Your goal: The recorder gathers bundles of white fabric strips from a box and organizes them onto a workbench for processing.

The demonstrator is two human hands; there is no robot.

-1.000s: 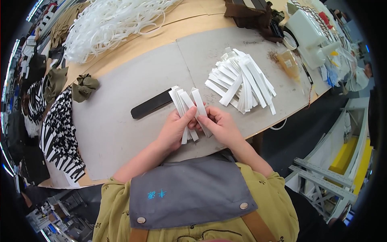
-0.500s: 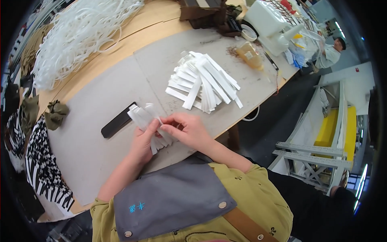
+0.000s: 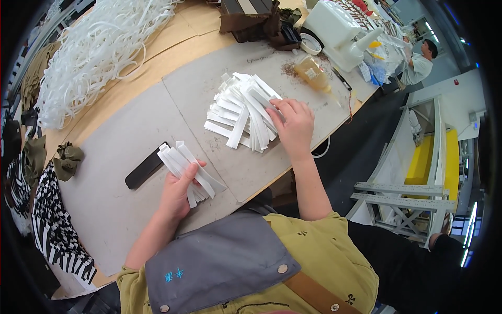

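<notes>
A bundle of flat white strips (image 3: 179,159) is gripped in my left hand (image 3: 177,193), the thumb lying across its top and the strips fanning out at both ends. My right hand (image 3: 297,124) reaches to the right side of a heap of similar white strips (image 3: 241,112) on the grey board. Its thumb and fingers are closed in a pinch at the edge of a strip there. Just beyond the bundle lies a long black bar-shaped object (image 3: 144,170), flat on the board.
Tangled white ribbon (image 3: 99,57) heaps up at the far left. A white spouted container (image 3: 334,34), a bottle of amber liquid (image 3: 312,73) and a black pen (image 3: 342,78) sit at the back right. Black-and-white patterned fabric (image 3: 55,220) drapes on the left. A person (image 3: 418,65) stands far right.
My right hand has left the bundle and moved right and away to the strip heap. My left hand still holds the bundle, now a little nearer me. The whole view has shifted slightly.
</notes>
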